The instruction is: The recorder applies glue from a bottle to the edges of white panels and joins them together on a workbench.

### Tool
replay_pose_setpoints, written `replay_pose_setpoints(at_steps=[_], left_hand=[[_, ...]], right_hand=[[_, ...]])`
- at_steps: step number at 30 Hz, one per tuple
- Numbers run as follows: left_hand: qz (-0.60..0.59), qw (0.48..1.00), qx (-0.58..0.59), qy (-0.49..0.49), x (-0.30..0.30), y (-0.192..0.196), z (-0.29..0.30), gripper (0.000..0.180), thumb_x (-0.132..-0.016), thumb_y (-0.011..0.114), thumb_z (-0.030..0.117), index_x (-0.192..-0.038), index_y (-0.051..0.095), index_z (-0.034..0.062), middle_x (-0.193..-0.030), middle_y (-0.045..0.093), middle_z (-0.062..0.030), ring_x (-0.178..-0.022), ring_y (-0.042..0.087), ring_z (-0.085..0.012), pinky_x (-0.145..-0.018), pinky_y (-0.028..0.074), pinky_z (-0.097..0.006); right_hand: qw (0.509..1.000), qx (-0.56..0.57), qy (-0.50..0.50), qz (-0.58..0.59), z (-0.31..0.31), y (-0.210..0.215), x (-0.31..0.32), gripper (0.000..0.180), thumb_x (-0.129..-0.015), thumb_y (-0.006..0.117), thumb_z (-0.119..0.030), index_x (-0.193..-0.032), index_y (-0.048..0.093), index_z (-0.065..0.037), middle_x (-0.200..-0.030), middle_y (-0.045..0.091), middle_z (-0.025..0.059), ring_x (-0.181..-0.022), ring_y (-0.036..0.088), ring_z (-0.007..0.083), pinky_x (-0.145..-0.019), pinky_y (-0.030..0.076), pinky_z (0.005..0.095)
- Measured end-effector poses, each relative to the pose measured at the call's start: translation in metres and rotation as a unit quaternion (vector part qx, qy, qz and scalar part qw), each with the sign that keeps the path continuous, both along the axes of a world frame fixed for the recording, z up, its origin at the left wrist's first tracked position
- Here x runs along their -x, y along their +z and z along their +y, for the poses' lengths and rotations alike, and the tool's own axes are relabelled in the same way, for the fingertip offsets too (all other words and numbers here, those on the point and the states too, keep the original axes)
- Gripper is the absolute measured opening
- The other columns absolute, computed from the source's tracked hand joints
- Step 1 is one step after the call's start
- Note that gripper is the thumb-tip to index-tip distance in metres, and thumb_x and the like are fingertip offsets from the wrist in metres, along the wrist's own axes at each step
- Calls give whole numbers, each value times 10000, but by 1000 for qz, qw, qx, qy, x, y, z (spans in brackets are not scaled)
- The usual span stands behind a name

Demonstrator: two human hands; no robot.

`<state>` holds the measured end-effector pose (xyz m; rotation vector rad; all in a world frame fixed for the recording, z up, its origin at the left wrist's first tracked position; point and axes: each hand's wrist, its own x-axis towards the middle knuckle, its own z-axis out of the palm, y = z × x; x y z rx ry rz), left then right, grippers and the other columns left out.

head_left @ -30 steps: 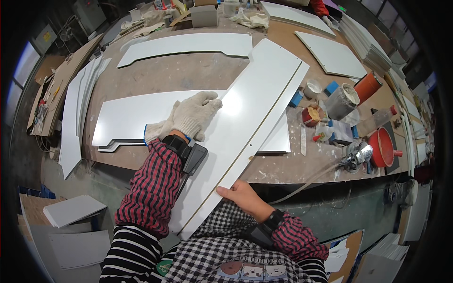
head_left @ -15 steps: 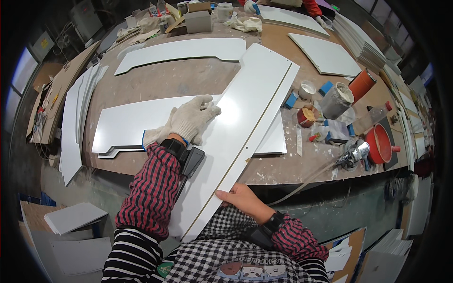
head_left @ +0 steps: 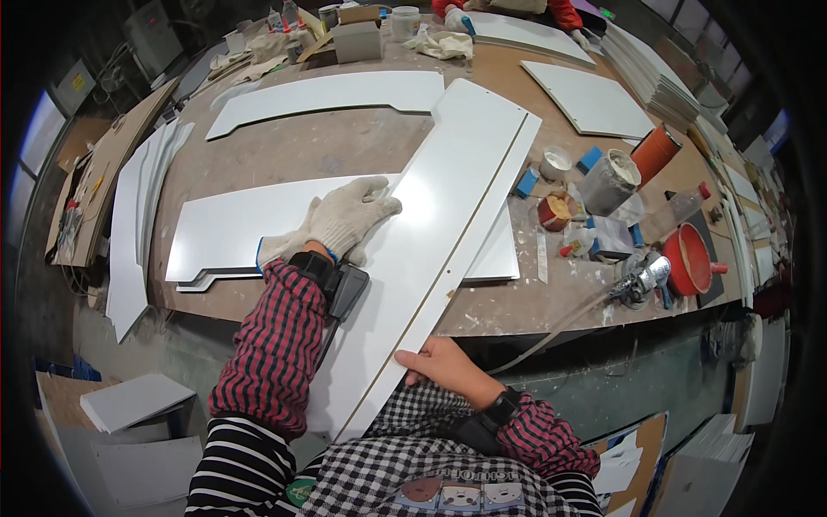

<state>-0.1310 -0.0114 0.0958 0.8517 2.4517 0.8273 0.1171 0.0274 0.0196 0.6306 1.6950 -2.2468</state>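
Only small changes show since a second ago: a co-worker's gloved hand [head_left: 457, 19] has come into view at the far edge of the bench [head_left: 293, 155], while both of the person's hands have kept their places. Bare, the right hand [head_left: 444, 360] grasps the white board [head_left: 422, 258] by its right edge, thumb on top, the other fingers mostly hidden. In a cream knit glove, the left hand [head_left: 349, 220] rests on the board's left side with bent fingers; whether they grip anything, I cannot tell. The board slants from the checked apron [head_left: 379, 465] over the bench's near edge and across a white panel [head_left: 258, 220]. Toward the far edge lies a long white strip [head_left: 336, 93]. Along the right side stand a grey jar [head_left: 610, 183], a red cup [head_left: 553, 214] and a red bowl [head_left: 687, 260], with a metal tool [head_left: 642, 283] just beside the bowl.
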Motion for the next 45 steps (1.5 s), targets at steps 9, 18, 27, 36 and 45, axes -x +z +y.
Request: replay_pose_setpoints(at_steps=[9, 18, 27, 36, 45], left_hand=[[-11, 999, 3, -33, -2, 5, 0, 702, -761, 683, 481, -1325, 555, 83, -1184, 662, -145, -1074, 636, -287, -928, 478, -349], [21, 1000, 6, 19, -1, -6, 2, 712, -819, 684, 435, -1412, 457, 114, -1290, 593, -161, -1183, 577, -291, -995, 448, -358], [44, 999, -3, 10, 0, -9, 2, 714, -829, 679, 396, -1428, 425, 102, -1321, 574, -153, -1202, 564, -297, -1008, 439, -363], [37, 999, -15, -5, 5, -14, 3, 685, -834, 664, 392, -1416, 440, 108, -1327, 577, -134, -1211, 562, -277, -1018, 428, -365], [41, 999, -20, -4, 5, -15, -1, 670, -836, 656, 384, -1410, 452, 107, -1315, 587, -126, -1192, 575, -271, -998, 446, -357]], right_hand=[[996, -77, 53, -13, 12, 7, -3, 350, -940, 628, -293, -1103, 645, 16, -866, 669, 56, -557, 577, 94, -530, 477, 238], [998, -66, -9, -11, 25, 16, 1, 386, -927, 641, -341, -1015, 649, 35, -816, 662, 50, -541, 580, 99, -518, 463, 231], [986, -158, -27, -33, 35, 25, -7, 368, -920, 642, -349, -900, 655, 18, -752, 669, 57, -577, 592, 97, -546, 475, 248], [729, -641, -235, -45, 156, 18, -38, 189, -864, 649, -227, -952, 630, -60, -892, 665, 167, -837, 643, 367, -709, 504, 449], [710, -663, -191, -142, 175, 5, -24, 257, -814, 683, -188, -1008, 603, -40, -907, 664, 169, -883, 645, 358, -747, 509, 454]])
